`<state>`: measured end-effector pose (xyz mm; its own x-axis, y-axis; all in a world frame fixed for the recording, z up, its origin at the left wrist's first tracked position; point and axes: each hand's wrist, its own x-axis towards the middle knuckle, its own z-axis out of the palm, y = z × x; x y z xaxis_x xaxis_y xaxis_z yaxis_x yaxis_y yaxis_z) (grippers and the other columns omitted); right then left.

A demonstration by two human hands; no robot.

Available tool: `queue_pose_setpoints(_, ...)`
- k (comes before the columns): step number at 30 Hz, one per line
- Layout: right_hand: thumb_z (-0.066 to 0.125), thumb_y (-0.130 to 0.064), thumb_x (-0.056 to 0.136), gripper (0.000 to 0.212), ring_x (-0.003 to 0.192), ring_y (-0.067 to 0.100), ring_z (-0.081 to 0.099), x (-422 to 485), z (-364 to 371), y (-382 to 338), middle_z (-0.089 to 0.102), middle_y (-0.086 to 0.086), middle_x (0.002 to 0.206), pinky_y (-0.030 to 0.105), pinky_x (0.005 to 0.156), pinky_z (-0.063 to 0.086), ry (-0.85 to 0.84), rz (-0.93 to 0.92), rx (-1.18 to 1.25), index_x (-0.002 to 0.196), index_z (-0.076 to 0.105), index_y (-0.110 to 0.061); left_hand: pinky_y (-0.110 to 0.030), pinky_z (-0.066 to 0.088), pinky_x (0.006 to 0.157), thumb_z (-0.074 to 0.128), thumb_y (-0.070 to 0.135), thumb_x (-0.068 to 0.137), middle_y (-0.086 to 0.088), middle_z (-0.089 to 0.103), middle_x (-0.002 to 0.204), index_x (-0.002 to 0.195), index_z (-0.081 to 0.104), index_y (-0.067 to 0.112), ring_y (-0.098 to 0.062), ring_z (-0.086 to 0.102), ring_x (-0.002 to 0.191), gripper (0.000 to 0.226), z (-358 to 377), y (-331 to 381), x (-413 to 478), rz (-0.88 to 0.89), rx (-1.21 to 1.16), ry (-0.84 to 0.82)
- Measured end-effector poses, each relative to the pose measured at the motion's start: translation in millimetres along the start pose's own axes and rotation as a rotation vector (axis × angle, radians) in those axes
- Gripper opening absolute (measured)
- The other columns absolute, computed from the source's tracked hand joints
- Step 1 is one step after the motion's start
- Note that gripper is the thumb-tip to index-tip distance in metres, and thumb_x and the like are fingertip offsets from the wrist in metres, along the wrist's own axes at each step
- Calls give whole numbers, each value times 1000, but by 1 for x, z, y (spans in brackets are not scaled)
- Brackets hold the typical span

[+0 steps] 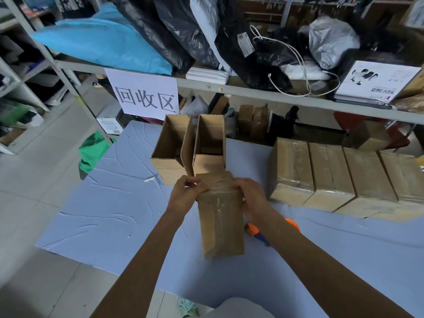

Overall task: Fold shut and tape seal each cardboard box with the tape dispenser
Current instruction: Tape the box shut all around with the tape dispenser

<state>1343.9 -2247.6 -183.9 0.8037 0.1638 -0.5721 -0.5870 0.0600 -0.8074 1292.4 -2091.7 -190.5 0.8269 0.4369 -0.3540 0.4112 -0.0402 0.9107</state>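
Observation:
A small cardboard box stands on the blue table in front of me, with clear tape running down its near face. My left hand grips its upper left edge with curled fingers. My right hand grips the upper right edge. Behind it stand two open boxes with their flaps up. The tape dispenser, orange with a blue handle, lies on the table to the right of the box, partly hidden by my right forearm.
Several taped boxes sit in a row on the table's right side. A metal shelf with bags, a book and a paper sign runs behind the table. A green bag lies on the tiled floor at left.

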Motion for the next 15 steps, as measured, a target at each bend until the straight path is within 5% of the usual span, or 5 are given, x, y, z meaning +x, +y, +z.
queue_pose_setpoints(6, 65, -12, 85, 29, 99, 25, 62, -1, 0, 4, 63, 12, 108, 43, 92, 52, 17, -52, -55, 113, 59, -7, -16, 42, 74, 61, 34, 90, 2, 50, 116, 107, 54, 26, -13, 51, 106, 20, 6, -7, -5, 64, -1, 16)
queue_pose_setpoints(12, 54, -2, 91, 34, 83, 20, 63, -10, -8, 2, 59, 15, 104, 28, 59, 53, -88, 22, 62, 122, 43, -1, -9, 43, 70, 60, 35, 89, 9, 50, 116, 131, 41, 20, -12, 52, 106, 48, 9, -8, -13, 169, -17, -18)
queue_pose_setpoints(15, 52, -6, 92, 26, 87, 18, 61, -17, -11, 4, 59, 10, 103, 25, 62, 51, -119, -8, 81, 118, 47, -5, -11, 46, 77, 65, 24, 87, 9, 51, 119, 126, 46, 21, -13, 53, 111, 43, 6, -15, -13, 241, 34, -86)
